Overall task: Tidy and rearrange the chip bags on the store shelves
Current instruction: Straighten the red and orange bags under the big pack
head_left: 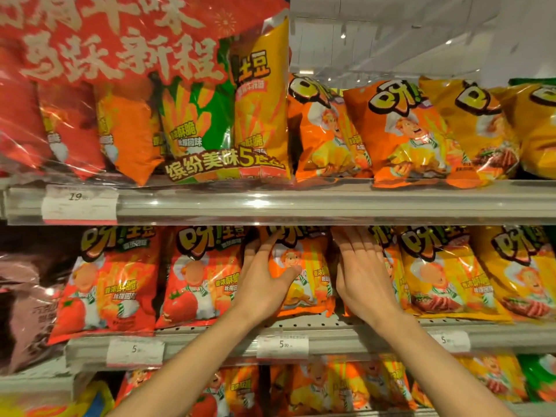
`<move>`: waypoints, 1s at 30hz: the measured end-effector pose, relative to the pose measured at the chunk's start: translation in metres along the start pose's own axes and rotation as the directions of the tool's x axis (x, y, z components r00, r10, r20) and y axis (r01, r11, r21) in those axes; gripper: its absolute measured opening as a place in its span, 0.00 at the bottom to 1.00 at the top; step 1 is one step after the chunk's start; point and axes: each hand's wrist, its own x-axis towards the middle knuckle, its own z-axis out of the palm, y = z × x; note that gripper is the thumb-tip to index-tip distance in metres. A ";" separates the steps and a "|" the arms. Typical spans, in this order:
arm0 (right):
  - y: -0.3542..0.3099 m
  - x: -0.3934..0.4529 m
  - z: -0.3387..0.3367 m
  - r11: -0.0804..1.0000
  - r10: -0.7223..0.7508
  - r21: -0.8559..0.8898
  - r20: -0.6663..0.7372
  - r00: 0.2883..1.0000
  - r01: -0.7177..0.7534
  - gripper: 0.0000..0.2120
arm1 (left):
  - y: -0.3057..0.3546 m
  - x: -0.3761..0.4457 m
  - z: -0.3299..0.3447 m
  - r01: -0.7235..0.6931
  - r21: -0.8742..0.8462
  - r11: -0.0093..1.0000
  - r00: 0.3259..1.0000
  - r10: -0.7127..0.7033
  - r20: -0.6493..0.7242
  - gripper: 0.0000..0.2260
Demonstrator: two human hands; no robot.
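An orange chip bag [304, 278] stands upright in the middle of the middle shelf [331, 335]. My left hand [264, 278] holds its left edge, thumb across the front and fingers reaching up its side. My right hand [361, 272] lies flat with straight fingers against the bag's right side, wedged between it and the neighbouring orange bag [394, 275]. Two red tomato bags [108, 281] [201, 275] stand to the left, yellow bags [442, 272] to the right.
The upper shelf [301, 203] carries a large multi-pack in clear wrap [180, 115] at left and orange and yellow bags [406, 133] at right. A dark brownish bag [27, 296] fills the far left. The lower shelf holds more bags [331, 386]. Price tags [282, 346] line the shelf edges.
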 end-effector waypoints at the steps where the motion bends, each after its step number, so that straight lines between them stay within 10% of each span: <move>1: -0.001 0.001 0.000 1.000 0.004 -0.003 -0.014 1.000 -0.004 0.22 | 0.000 -0.002 -0.005 -0.001 -0.002 1.000 1.000 0.001 -0.003 0.31; 9: -0.028 0.006 -0.023 0.947 0.081 0.289 0.207 0.975 -0.140 0.22 | -0.013 -0.026 -0.056 -0.005 -0.105 0.994 1.000 0.005 0.006 0.29; 14: -0.052 0.009 -0.024 0.674 -0.094 0.647 0.554 0.827 -0.357 0.51 | -0.026 -0.034 -0.078 -0.015 -0.121 0.993 0.999 0.020 0.047 0.27; 30: -0.058 0.010 -0.049 0.633 -0.114 0.635 0.642 0.758 -0.443 0.66 | -0.025 -0.025 -0.097 0.034 -0.242 0.970 0.945 0.047 0.323 0.47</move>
